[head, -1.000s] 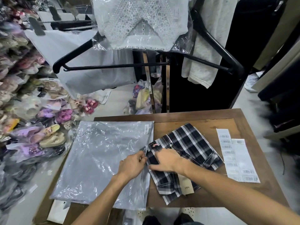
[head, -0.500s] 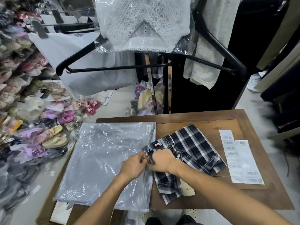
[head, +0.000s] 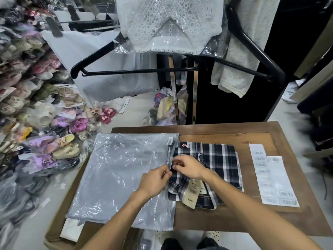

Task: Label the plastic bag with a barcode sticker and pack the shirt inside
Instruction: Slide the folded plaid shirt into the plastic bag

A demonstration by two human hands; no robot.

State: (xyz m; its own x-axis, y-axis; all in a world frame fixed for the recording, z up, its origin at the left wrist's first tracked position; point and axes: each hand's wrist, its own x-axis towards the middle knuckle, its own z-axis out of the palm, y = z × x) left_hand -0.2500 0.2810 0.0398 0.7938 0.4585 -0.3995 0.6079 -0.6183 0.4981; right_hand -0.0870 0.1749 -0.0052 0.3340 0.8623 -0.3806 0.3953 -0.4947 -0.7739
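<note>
My left hand [head: 155, 181] pinches the open right edge of the plastic bag [head: 119, 174] between thumb and fingertips. My right hand [head: 188, 166] sits just beside it at three o'clock, fingers curled down onto the shirt [head: 218, 163] at that same edge; whether they grip cloth or bag film I cannot tell.

The shirt is folded, a dark navy and white plaid, lying flat with its left side touching the bag mouth. A red mark shows at its collar, and tan hang tags [head: 191, 193] trail off its near edge toward six o'clock. The bag is clear, crinkled and glossy, spread flat over the left half of the wooden table [head: 234, 221], a small barcode sticker [head: 170, 141] at its far right corner.

At three o'clock from the shirt lie sheets of barcode labels [head: 270, 177], apart from it. At twelve o'clock a black hanger [head: 144, 70] carries a bagged white lace top [head: 169, 24]. Bagged sandals [head: 59, 145] pile up at nine o'clock.
</note>
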